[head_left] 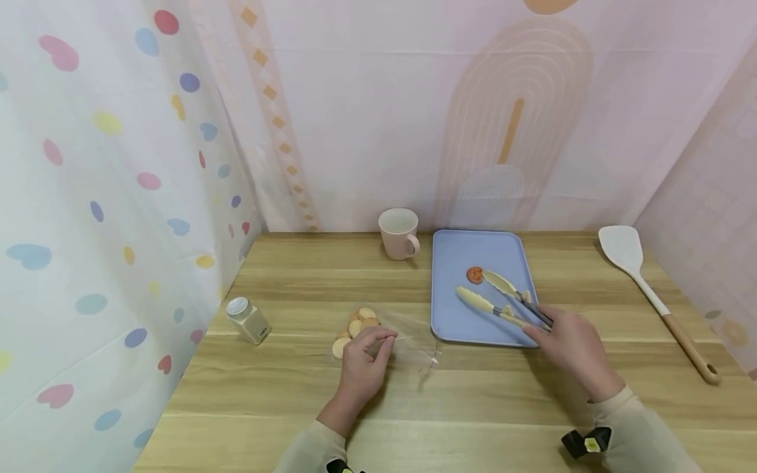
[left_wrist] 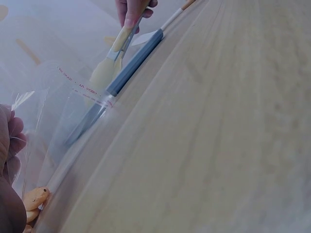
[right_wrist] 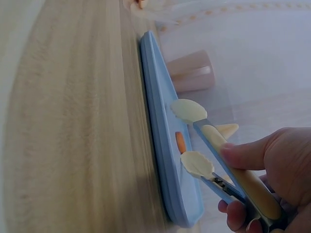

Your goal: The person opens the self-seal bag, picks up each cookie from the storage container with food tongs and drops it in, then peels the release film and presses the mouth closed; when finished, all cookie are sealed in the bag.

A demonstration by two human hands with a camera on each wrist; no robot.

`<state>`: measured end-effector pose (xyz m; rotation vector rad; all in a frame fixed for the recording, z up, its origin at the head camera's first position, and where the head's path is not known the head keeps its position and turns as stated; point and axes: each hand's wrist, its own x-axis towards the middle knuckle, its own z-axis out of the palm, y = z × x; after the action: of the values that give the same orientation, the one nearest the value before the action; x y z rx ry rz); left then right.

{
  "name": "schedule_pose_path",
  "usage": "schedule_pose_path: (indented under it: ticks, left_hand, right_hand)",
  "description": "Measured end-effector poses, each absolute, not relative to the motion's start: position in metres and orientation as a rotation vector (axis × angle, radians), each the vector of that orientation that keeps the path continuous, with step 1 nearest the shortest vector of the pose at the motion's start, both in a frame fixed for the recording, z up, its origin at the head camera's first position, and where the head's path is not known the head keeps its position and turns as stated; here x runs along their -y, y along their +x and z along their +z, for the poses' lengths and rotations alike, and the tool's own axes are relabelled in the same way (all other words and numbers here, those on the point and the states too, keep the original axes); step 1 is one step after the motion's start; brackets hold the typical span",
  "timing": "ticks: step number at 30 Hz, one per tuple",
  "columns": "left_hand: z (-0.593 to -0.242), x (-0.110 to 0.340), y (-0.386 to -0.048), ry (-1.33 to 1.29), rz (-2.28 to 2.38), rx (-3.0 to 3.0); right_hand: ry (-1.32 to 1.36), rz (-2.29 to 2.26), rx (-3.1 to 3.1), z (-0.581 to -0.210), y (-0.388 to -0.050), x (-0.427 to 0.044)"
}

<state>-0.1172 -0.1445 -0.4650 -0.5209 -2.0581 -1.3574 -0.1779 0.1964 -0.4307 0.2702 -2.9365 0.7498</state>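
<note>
My left hand (head_left: 362,371) pinches the edge of a clear plastic bag (head_left: 414,345) lying on the table. Inside the bag is a small pile of round, pale cookies (head_left: 340,347), partly hidden by the fingers. My right hand (head_left: 573,348) grips a pair of tongs (head_left: 475,299) with cream-coloured tips, spread apart above the blue tray (head_left: 473,244). On that tray lies one reddish-brown round cookie (head_left: 475,275), close to the farther tip. From the right wrist, the cookie (right_wrist: 180,142) appears on edge between the two tong tips (right_wrist: 197,164).
A pink mug (head_left: 398,236) stands behind the bag, left of the tray. At the left is a white-capped jar (head_left: 250,320). A white spatula with a wooden handle (head_left: 656,299) lies along the right side. Patterned curtains (head_left: 355,118) border the table at the back and sides.
</note>
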Motion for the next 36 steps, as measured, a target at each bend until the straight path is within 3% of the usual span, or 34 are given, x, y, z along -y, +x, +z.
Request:
schedule_pose_path:
  ticks: [19, 27, 36]
  left_hand:
    - [-0.466, 0.144, -0.118, -0.527, -1.357, 2.049]
    - [-0.495, 0.15, -0.131, -0.519, -1.344, 2.052]
    - [-0.499, 0.151, -0.132, -0.509, -1.345, 2.057]
  right_hand:
    - [0.311, 0.718, 2.937, -0.433, -0.209, -0.175]
    - [0.29, 0.638, 2.9, -0.438, -0.215, -0.172]
    - [0.315, 0.637, 2.847, -0.441, -0.215, -0.172]
